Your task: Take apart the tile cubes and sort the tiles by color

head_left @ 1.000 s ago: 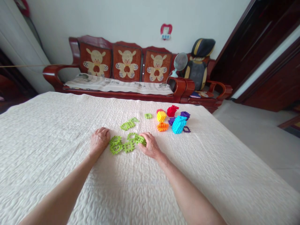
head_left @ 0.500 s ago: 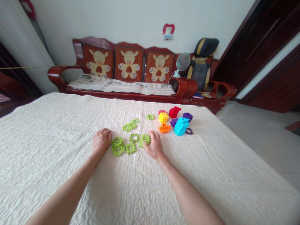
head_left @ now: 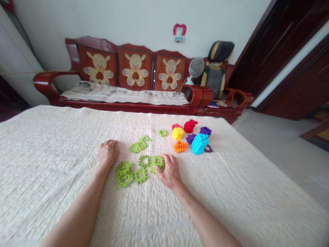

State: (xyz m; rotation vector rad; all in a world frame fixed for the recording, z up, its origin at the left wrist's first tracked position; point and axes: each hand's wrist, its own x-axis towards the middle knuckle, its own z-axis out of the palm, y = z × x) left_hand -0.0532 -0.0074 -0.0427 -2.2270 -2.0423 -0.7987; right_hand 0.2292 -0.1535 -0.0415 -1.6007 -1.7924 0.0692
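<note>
The left hand [head_left: 109,152] has shifted forward from the two overlapping green pieces [head_left: 124,179]; its grip is curled on the quilted cover [head_left: 144,209], contents hidden. The right hand [head_left: 170,170] keeps its grip half open around a green tile [head_left: 157,161], touching it; whether it pinches, I cannot tell. The orange stack [head_left: 180,146] lies farther off.

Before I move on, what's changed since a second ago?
Your right hand has shifted right with the rightmost green pieces, uncovering more of them; your left hand has moved forward, away from the leftmost green pieces. The orange piece and blue piece stayed put.
</note>
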